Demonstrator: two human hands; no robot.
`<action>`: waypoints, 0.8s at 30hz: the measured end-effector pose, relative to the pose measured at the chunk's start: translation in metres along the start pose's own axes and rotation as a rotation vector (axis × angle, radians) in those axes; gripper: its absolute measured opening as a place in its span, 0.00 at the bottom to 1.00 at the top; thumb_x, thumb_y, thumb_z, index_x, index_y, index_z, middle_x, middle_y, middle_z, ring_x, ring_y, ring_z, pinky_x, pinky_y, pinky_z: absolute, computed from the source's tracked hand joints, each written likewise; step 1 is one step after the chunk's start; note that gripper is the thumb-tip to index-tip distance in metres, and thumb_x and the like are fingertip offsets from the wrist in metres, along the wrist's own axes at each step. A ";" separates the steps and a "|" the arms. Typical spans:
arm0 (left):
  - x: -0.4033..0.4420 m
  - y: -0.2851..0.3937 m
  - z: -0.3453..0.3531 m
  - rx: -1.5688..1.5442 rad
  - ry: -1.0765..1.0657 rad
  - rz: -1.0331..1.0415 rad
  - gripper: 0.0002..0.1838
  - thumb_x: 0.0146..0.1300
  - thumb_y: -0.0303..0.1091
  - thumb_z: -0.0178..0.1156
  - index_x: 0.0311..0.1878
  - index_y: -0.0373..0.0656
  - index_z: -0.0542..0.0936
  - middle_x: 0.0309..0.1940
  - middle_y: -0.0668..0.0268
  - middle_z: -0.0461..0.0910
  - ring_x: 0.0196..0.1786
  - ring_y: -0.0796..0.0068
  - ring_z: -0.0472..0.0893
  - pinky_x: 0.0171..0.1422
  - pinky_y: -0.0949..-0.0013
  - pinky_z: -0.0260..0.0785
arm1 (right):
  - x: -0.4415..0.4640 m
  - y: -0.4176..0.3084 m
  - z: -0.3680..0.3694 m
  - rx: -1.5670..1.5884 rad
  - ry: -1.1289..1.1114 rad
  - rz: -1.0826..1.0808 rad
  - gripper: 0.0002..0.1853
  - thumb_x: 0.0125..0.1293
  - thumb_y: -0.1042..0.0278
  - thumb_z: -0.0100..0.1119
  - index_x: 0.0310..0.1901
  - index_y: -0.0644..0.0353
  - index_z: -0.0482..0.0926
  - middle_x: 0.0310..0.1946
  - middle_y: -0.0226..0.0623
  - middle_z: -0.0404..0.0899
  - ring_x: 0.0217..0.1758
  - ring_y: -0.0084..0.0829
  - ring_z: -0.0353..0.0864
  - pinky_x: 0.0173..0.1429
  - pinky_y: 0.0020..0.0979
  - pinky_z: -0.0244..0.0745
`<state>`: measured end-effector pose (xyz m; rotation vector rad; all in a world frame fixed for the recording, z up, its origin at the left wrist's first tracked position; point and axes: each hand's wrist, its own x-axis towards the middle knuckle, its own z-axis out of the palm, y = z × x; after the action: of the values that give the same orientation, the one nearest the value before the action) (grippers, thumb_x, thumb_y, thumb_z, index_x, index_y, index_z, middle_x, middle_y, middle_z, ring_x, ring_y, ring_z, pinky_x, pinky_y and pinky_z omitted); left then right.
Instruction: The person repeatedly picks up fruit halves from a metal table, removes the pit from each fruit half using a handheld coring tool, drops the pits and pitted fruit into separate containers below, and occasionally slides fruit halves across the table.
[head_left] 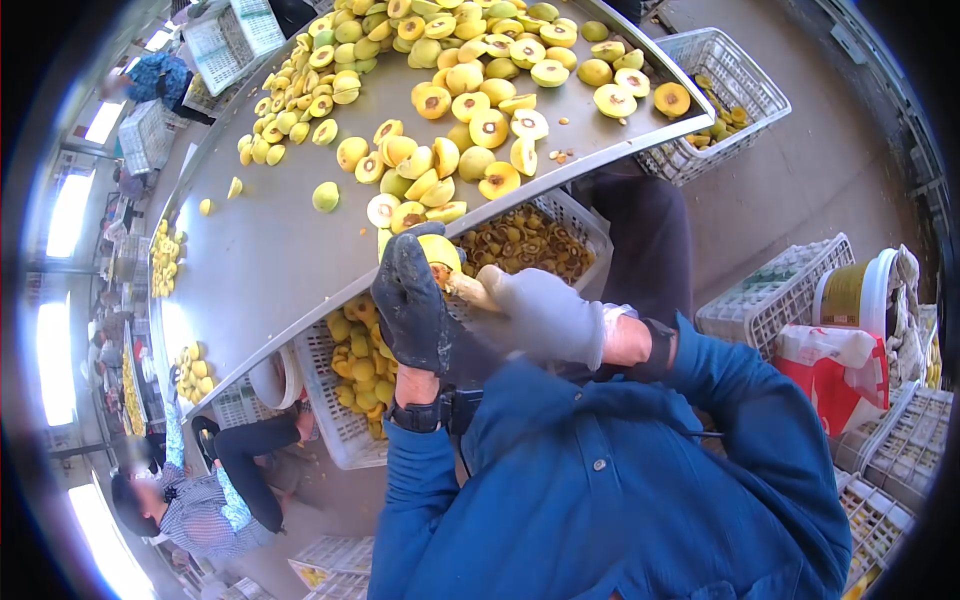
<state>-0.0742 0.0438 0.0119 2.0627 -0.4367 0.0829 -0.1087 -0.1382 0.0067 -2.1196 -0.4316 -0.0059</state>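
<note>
My left hand (pixel 412 305), in a dark glove, is closed around a yellow peach half (pixel 438 252) just off the table's near edge. My right hand (pixel 545 312), in a pale grey glove and partly blurred, grips a short tan-handled tool (pixel 470 290). The tool's end meets the brown pit area of the fruit; its tip is hidden. Beneath my hands stands a crate of brownish pits and scraps (pixel 525 245). Many cut peach halves (pixel 490 128) lie on the metal table (pixel 270 250) beyond my hands, several showing brown centres.
A crate of yellow peach halves (pixel 355 365) sits under the table edge at left. Another white crate (pixel 745 75) stands by the table's right corner. Stacked crates, a bucket (pixel 855 295) and a red-and-white bag (pixel 835 370) are at right. A co-worker (pixel 210 510) sits at lower left.
</note>
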 end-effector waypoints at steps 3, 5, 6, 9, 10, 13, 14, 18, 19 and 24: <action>0.010 0.009 0.002 -0.074 -0.036 -0.024 0.20 0.75 0.41 0.46 0.57 0.35 0.74 0.47 0.55 0.79 0.48 0.63 0.79 0.55 0.64 0.71 | 0.001 -0.004 0.002 0.410 -0.121 0.151 0.14 0.63 0.62 0.62 0.40 0.66 0.76 0.26 0.46 0.81 0.29 0.38 0.83 0.34 0.38 0.74; 0.014 0.014 0.003 -0.106 -0.061 -0.044 0.21 0.75 0.42 0.45 0.57 0.35 0.75 0.45 0.56 0.80 0.47 0.63 0.80 0.53 0.64 0.72 | 0.001 -0.012 -0.002 0.643 -0.218 0.288 0.14 0.64 0.63 0.61 0.42 0.67 0.77 0.27 0.42 0.81 0.32 0.31 0.82 0.37 0.34 0.74; 0.016 0.016 0.003 -0.122 -0.078 -0.057 0.21 0.75 0.43 0.45 0.57 0.35 0.75 0.44 0.56 0.80 0.46 0.64 0.80 0.52 0.64 0.73 | 0.001 -0.017 -0.006 0.702 -0.257 0.357 0.15 0.64 0.63 0.60 0.43 0.67 0.77 0.27 0.39 0.81 0.33 0.28 0.81 0.39 0.33 0.74; 0.021 0.024 0.000 -0.185 -0.130 -0.127 0.23 0.76 0.46 0.44 0.56 0.34 0.76 0.42 0.56 0.81 0.44 0.64 0.81 0.50 0.65 0.74 | 0.001 -0.006 0.002 0.616 -0.180 0.245 0.15 0.64 0.60 0.61 0.43 0.66 0.78 0.24 0.33 0.78 0.26 0.26 0.77 0.31 0.31 0.71; 0.024 0.026 0.001 -0.247 -0.121 -0.157 0.24 0.76 0.47 0.43 0.56 0.34 0.76 0.41 0.56 0.81 0.43 0.65 0.82 0.50 0.65 0.74 | 0.001 -0.001 0.004 0.540 -0.125 0.155 0.15 0.64 0.59 0.61 0.42 0.66 0.78 0.22 0.32 0.76 0.22 0.26 0.76 0.27 0.31 0.69; 0.032 0.027 0.011 -0.490 -0.042 -0.214 0.28 0.76 0.54 0.40 0.47 0.35 0.78 0.32 0.60 0.82 0.34 0.69 0.81 0.41 0.69 0.75 | 0.000 -0.010 -0.021 1.086 -0.517 0.559 0.11 0.68 0.60 0.58 0.39 0.60 0.77 0.17 0.23 0.69 0.13 0.18 0.65 0.17 0.23 0.58; 0.033 0.026 0.015 -0.584 -0.008 -0.230 0.31 0.76 0.57 0.39 0.43 0.35 0.79 0.28 0.63 0.82 0.30 0.71 0.81 0.37 0.70 0.75 | -0.001 -0.008 -0.017 1.258 -0.535 0.533 0.10 0.69 0.60 0.57 0.38 0.59 0.76 0.15 0.22 0.67 0.12 0.17 0.62 0.15 0.22 0.55; 0.028 0.030 0.035 -0.815 0.111 -0.229 0.31 0.75 0.59 0.41 0.47 0.35 0.76 0.35 0.60 0.80 0.38 0.70 0.81 0.45 0.69 0.75 | -0.003 0.004 0.007 1.900 -0.676 0.494 0.12 0.75 0.59 0.49 0.36 0.57 0.73 0.12 0.19 0.61 0.08 0.13 0.55 0.10 0.19 0.48; 0.027 0.027 0.039 -0.784 0.144 -0.184 0.29 0.75 0.57 0.42 0.50 0.35 0.74 0.38 0.60 0.80 0.40 0.70 0.80 0.48 0.69 0.74 | -0.003 0.011 0.012 2.027 -0.696 0.490 0.12 0.75 0.59 0.49 0.36 0.57 0.72 0.12 0.19 0.61 0.08 0.13 0.55 0.10 0.19 0.48; 0.040 -0.036 0.043 -0.427 0.162 0.052 0.29 0.77 0.53 0.41 0.62 0.34 0.70 0.51 0.60 0.78 0.50 0.70 0.79 0.57 0.67 0.74 | -0.016 0.032 -0.009 1.749 -0.477 0.378 0.15 0.71 0.55 0.54 0.35 0.59 0.75 0.19 0.21 0.72 0.15 0.17 0.69 0.20 0.22 0.63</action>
<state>-0.0298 0.0126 -0.0303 1.6124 -0.3710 0.1712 -0.1127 -0.1661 -0.0169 -0.4026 -0.1311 0.7990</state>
